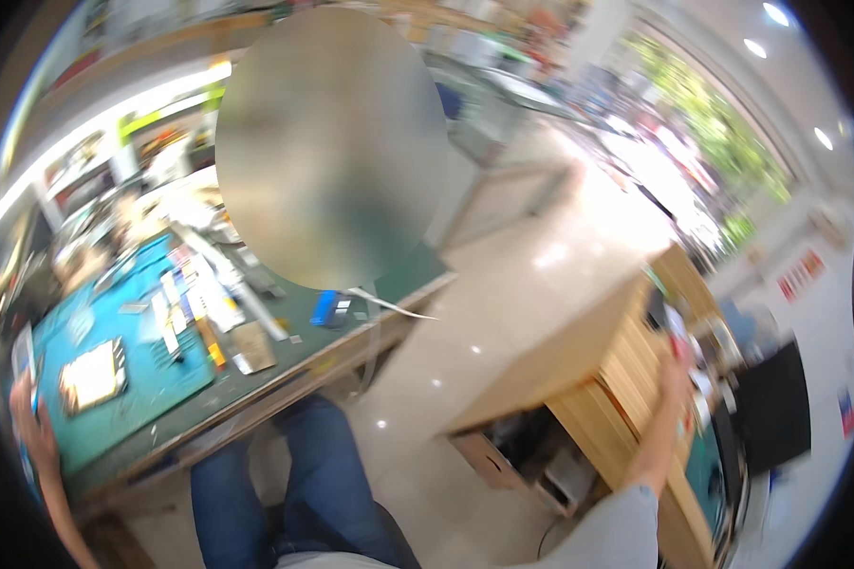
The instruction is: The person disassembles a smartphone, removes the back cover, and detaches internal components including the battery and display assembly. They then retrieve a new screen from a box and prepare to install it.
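Note:
At the far left edge, my left hand (34,431) is over the left side of a green-blue cutting mat (176,379) on the workbench. Its fingers are closed around something slim with a bit of blue, too blurred to name. Beside it on the mat lies a small rectangular piece (93,376) with a bright, glaring face and dark edges. My right arm stretches far out to the right, and my right hand (675,368) is over a wooden desk (626,379), at a small red and white thing (676,327). Motion smears its fingers, so its grip is unclear.
Strips, hand tools and a brown flat piece (251,347) crowd the bench. A blue box-like thing (330,308) and a white cable (389,303) lie near its edge. A black monitor (773,408) stands on the right-hand desk. Tiled floor (436,379) separates bench and desk.

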Tool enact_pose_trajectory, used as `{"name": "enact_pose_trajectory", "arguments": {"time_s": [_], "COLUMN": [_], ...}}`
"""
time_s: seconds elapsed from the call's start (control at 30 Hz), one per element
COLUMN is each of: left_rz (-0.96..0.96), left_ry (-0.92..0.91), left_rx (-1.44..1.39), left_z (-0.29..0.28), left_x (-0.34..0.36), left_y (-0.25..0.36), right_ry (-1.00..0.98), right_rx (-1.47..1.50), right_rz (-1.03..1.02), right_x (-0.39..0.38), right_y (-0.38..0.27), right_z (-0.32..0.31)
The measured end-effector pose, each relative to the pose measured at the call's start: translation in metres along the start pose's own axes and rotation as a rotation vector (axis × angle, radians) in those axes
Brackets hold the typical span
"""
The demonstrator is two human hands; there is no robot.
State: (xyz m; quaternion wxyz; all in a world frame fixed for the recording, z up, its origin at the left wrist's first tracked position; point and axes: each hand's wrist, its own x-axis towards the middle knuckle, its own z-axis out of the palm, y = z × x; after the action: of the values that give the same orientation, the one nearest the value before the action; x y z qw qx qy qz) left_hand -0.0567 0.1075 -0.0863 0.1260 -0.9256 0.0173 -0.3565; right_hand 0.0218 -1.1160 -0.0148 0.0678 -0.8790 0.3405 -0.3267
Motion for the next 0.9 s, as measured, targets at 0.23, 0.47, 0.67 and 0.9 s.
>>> {"name": "enact_pose_trajectory", "arguments": {"time_s": [0.23,0.47,0.67,0.9], "left_rz": [-0.223,-0.335,-0.395,-0.312], "left_ry": [0.165,0.212,0.210,0.317], "left_rx": [0.041,0.020,-0.117,-0.244], "left_z": [-0.030,-0.044,-0.041,-0.057], "left_x": [0.009,0.006,0.015,0.033], "left_y": [0.019,0.030,0.046,0.070], "right_ry": [-0.049,0.037,-0.034,0.285], "right_rx": [-0.507,-0.647,-0.588,-0.141], "right_rz": [-0.052,0.210,0.392,0.439], "right_x": [0.030,-0.021,-0.027,-0.049], "right_y": [0.015,-0.037,-0.015,-0.045], "right_z": [0.014,-0.004,-0.013,-0.038]}}
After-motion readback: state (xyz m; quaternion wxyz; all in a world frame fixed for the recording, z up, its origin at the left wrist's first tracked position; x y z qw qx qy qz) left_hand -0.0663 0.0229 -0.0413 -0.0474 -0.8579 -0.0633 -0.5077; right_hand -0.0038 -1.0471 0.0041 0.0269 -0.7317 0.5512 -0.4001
